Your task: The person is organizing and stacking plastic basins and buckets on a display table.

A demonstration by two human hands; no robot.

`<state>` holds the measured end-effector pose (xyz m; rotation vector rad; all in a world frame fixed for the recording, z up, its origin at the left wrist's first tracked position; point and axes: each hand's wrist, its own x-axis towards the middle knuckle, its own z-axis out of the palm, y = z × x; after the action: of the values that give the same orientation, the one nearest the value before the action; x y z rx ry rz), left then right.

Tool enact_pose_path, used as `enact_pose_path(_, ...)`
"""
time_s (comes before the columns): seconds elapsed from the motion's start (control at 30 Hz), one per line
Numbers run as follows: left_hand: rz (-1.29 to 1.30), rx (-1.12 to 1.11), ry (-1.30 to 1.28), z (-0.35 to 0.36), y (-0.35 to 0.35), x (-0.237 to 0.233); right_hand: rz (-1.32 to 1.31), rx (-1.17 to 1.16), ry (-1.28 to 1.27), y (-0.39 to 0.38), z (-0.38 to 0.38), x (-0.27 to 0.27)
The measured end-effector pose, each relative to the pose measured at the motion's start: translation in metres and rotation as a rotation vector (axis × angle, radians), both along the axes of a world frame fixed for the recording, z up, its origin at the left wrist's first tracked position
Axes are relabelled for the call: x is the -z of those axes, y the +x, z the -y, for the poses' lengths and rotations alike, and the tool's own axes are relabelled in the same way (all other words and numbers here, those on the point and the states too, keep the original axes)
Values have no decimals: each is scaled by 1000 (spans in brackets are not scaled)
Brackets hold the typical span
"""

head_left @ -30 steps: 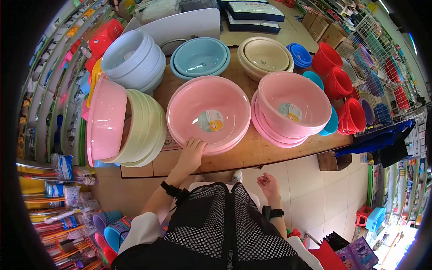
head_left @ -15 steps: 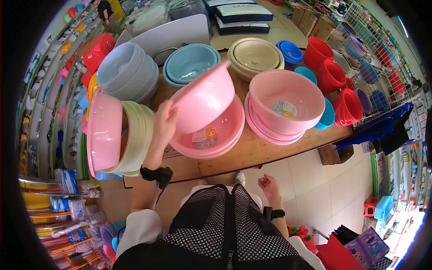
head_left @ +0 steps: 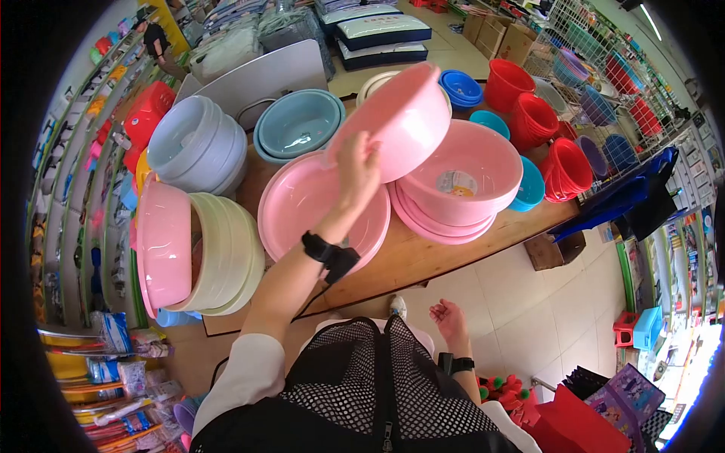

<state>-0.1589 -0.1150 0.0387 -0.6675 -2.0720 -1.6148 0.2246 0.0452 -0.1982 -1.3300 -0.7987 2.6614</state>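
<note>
My left hand (head_left: 358, 170) is closed on the rim of a pink plastic basin (head_left: 404, 128), which hangs tilted above the table. Below my left arm lies a pink basin (head_left: 291, 200) with a label partly hidden by my wrist. Just right of the held one, a stack of pink basins (head_left: 464, 177) stands with a round label in the top one. My right hand (head_left: 451, 320) is held over the floor by my side, fingers loosely curled and nothing in it.
On the wooden table (head_left: 445, 253) stand pale green basins (head_left: 234, 249) with a pink basin (head_left: 162, 245) on its side, grey-blue basins (head_left: 200, 143), a teal basin (head_left: 298, 124) and red buckets (head_left: 568, 170). A cardboard box (head_left: 555, 251) sits below the table's edge. Another person (head_left: 157, 45) stands far left.
My left hand has carried the tilted pink basin rightward and up, from over the middle pink basin towards the right pink stack. My right hand has barely moved.
</note>
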Motion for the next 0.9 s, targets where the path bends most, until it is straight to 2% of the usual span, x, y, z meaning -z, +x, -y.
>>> enact_pose_path(0.03, -80, -5, -5, -17, 5, 6, 8, 15, 5, 1, 0, -4)
enact_pose_path(0.07, -28, 20, -44, -30, 13, 10, 11, 24, 5, 3, -1, -4)
enact_pose_path(0.13, -114, -13, -272, -44, 33, -1, 17, 42, 2, 10, -3, 2)
enact_pose_path(0.33, -364, 199, -233, -84, 43, -18, 36, 15, -20, 21, -5, 17)
enact_pose_path(0.47, -325, 438, -359, -108, 42, 4, 16, 15, -25, 16, -4, 13)
enact_pose_path(0.53, -262, 510, -289, -112, 49, 20, 1, 17, -24, 12, -6, 9)
enact_pose_path(0.7, -129, 525, -254, -68, 76, 29, 9, 53, 17, 16, -7, 6)
enact_pose_path(0.83, -54, 473, -283, -4, 88, 54, 47, 67, -8, 23, -7, 13)
enact_pose_path(0.9, 140, 428, -271, 39, 99, 61, 67, 64, -15, 21, -5, 13)
